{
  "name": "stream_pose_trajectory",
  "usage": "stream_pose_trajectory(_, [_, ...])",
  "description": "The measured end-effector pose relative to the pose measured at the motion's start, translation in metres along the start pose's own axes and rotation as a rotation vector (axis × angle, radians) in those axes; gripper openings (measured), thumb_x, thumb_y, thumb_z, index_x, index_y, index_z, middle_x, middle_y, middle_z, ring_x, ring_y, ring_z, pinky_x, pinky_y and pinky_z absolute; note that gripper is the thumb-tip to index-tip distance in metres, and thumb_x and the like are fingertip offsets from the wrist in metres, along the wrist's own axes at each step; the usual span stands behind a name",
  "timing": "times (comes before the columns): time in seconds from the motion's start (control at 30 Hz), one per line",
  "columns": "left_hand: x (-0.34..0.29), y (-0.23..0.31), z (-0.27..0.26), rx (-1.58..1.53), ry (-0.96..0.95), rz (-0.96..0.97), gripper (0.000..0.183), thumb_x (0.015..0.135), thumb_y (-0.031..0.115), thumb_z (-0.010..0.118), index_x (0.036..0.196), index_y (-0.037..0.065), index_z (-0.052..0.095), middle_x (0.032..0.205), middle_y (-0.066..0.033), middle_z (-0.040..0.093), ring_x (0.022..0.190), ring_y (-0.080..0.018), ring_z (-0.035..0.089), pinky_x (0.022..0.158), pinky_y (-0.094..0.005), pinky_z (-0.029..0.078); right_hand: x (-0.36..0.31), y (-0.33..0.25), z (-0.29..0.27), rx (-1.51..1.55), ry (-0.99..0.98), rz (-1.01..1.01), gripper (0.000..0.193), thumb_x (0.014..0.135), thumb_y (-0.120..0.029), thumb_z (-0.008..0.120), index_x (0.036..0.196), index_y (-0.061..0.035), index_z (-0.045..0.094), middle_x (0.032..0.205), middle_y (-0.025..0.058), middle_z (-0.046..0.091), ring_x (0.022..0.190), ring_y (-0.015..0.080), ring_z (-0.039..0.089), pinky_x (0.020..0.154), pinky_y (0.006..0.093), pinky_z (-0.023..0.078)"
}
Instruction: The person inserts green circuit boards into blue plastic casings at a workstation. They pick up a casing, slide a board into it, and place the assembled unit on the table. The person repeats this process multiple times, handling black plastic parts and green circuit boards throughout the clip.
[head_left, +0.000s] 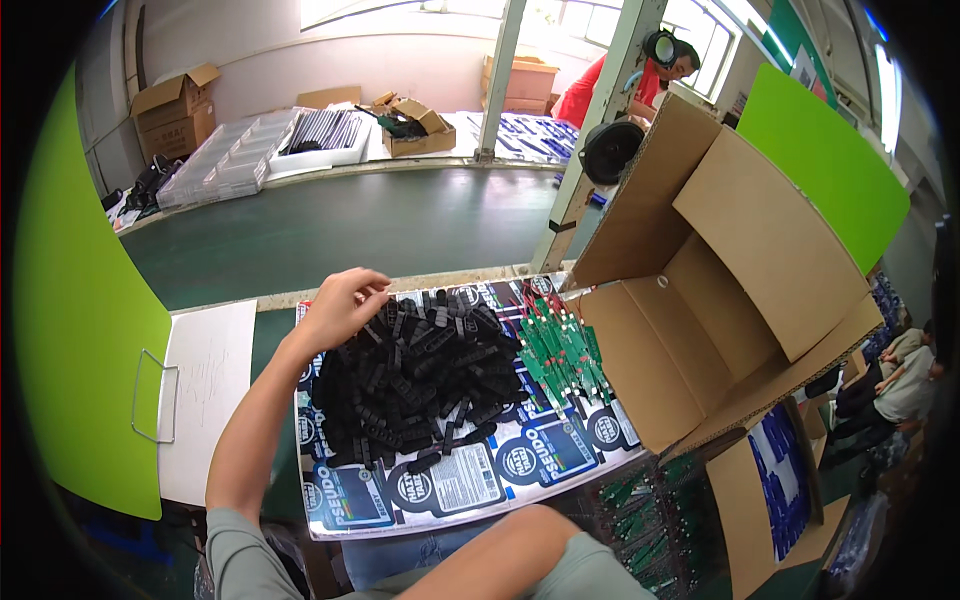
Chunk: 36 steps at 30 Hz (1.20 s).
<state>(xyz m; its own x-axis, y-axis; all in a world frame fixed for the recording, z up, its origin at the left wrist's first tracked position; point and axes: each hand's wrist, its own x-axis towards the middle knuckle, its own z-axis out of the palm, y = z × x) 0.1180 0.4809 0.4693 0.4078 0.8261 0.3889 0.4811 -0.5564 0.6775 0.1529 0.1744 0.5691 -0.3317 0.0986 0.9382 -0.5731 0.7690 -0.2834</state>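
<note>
My left hand (345,310) hangs over the back left edge of a heap of small black plastic parts (425,365). Its fingers are loosely bent, with the thumb a little apart, and I see nothing held between them. The heap covers much of a printed board (545,455) in blue, black and white. Right of the heap lies a stack of small green circuit boards (562,350) with red wires. My right forearm (500,560) crosses the lower edge in front of me, and the hand at its end is out of the picture.
A cardboard box (690,340) lies open at the right, beside green panels (820,150). More circuit boards (650,520) sit low at the right. A white sheet (208,400) is at the left. Beyond the dark green belt (380,225), a person in red (590,90) bends over a table.
</note>
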Motion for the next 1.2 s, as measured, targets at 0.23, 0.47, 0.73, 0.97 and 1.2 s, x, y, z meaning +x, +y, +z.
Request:
stream_pose_trajectory(0.23, [-0.071,-0.051,-0.016,-0.137,0.379,-0.192,0.025,0.1,0.016,0.066,0.117,-0.002,0.072,0.109,-0.0131,0.075,0.096,-0.0205,0.072,0.086,-0.0343,0.057,-0.087,0.091,-0.227,-0.918,0.205,0.623,0.016,0.088,-0.016,0.073,0.097,-0.0028,0.075,0.093,0.0167,0.074,0.088,0.0356,0.07,0.083,0.0458,0.053])
stream_pose_trajectory(0.47, [-0.091,-0.039,-0.007,-0.212,0.543,-0.173,0.022,0.102,0.015,0.064,0.112,-0.003,0.072,0.094,-0.0079,0.073,0.084,-0.0124,0.065,0.078,-0.0284,0.051,-0.186,0.086,-0.331,-1.223,0.158,1.08,0.027,0.091,-0.023,0.073,0.107,-0.0013,0.075,0.1,0.0164,0.072,0.093,0.0346,0.067,0.085,0.0443,0.053])
stream_pose_trajectory(0.73, [-0.094,-0.01,0.011,-0.074,0.426,-0.051,0.011,0.097,0.006,0.067,0.104,-0.001,0.072,0.08,-0.0053,0.061,0.068,-0.0111,0.054,0.062,-0.0265,0.042,-0.2,0.083,-0.325,-1.077,0.225,0.996,0.023,0.098,-0.019,0.069,0.108,0.0016,0.074,0.098,0.0163,0.071,0.091,0.0317,0.068,0.082,0.0401,0.053])
stream_pose_trajectory(0.97, [-0.096,-0.007,0.017,-0.019,0.335,-0.034,0.01,0.095,0.003,0.068,0.103,-0.001,0.072,0.082,-0.0067,0.062,0.067,-0.0127,0.055,0.06,-0.0282,0.043,-0.197,0.078,-0.33,-0.603,0.725,1.119,0.033,0.111,-0.026,0.055,0.121,0.0003,0.071,0.088,0.0048,0.069,0.074,0.0099,0.059,0.068,0.0255,0.048])
stream_pose_trajectory(1.2, [-0.095,-0.012,0.015,-0.072,0.358,-0.097,0.011,0.097,0.006,0.068,0.103,-0.002,0.072,0.082,-0.0053,0.065,0.066,-0.0095,0.054,0.061,-0.0268,0.043,-0.199,0.075,-0.332,-0.456,0.845,1.11,0.033,0.112,-0.027,0.052,0.123,-0.0007,0.069,0.087,0.0036,0.07,0.07,0.0051,0.055,0.064,0.0214,0.046])
